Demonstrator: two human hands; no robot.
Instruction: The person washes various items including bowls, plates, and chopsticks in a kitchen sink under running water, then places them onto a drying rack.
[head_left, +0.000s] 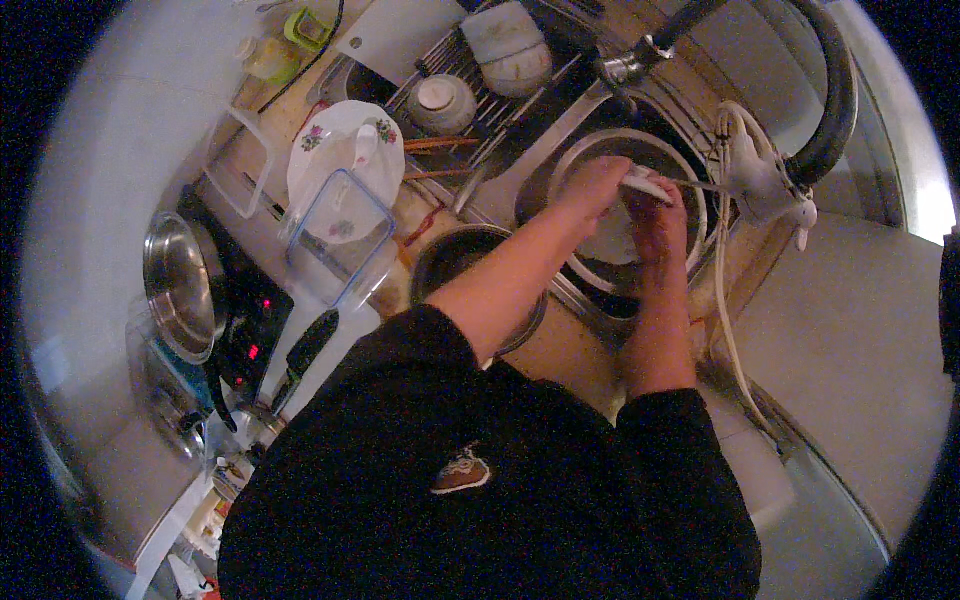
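Note:
My left hand and my right hand are close together above a large round metal basin in the sink. Both grip a small white object, its exact kind too blurred to tell. Its upper face points towards the tap side. Greyish liquid or a pale surface shows inside the basin below my wrists. Under my left forearm stands a dark round pan or bowl, partly hidden by the arm.
A metal tap and dark hose stand behind the basin. Upturned bowls sit on a draining rack. Left are a flowered plate, a blue-rimmed clear container, a black-handled utensil and a steel pan beside a lit hob.

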